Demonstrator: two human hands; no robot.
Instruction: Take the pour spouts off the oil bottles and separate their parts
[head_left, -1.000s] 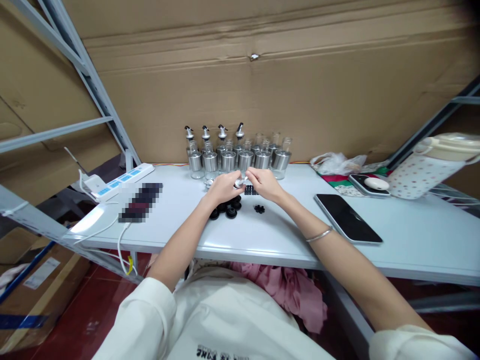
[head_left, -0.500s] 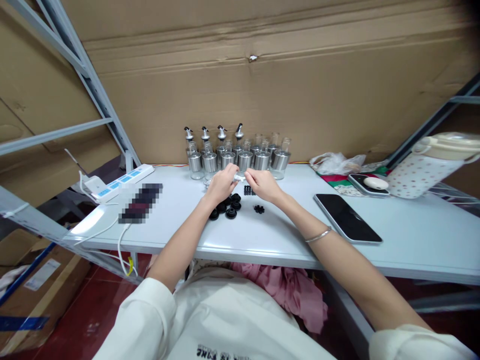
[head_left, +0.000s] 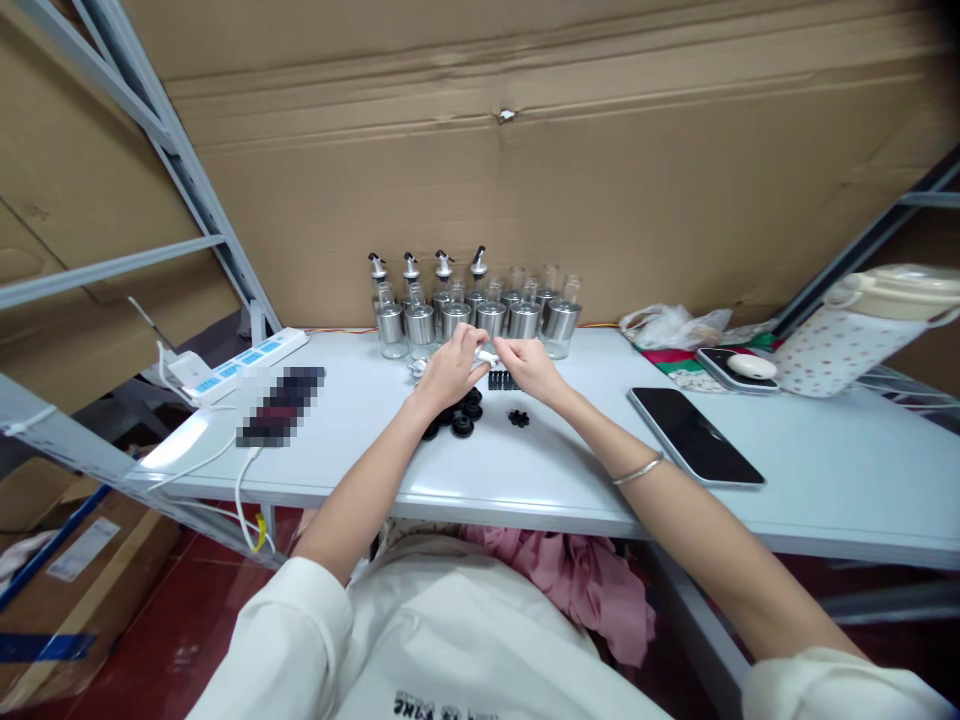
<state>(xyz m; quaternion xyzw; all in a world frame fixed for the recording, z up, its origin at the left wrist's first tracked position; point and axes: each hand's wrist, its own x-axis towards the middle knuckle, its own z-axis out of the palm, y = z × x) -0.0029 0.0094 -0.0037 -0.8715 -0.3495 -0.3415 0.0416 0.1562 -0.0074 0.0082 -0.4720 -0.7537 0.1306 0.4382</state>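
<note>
Over the middle of the table, my left hand (head_left: 452,368) has its fingers closed around a small silvery-white piece (head_left: 486,357), whose exact kind is too small to tell. My right hand (head_left: 531,368) meets the piece from the other side, thumb on top and fingers curled. Below my left hand lie several round black stoppers (head_left: 462,426), partly hidden by the wrist. Shiny silvery parts (head_left: 416,370) show just left of that hand. Between my forearms are a row of small black pieces (head_left: 501,380) and a black flower-shaped cluster (head_left: 518,418).
Behind my hands stand several glass-and-steel bottles (head_left: 456,320), some at the back topped with pourers (head_left: 444,264). A tablet (head_left: 696,435), phone (head_left: 739,370), plastic bag (head_left: 675,328) and dotted jug (head_left: 847,335) are on the right. Left are a power strip (head_left: 251,365) and a pixelated dark object (head_left: 283,405).
Both hands stay together over the table. My left hand has turned slightly and its fingers have shifted, showing more of the silvery-white piece and the silvery parts beside it.
</note>
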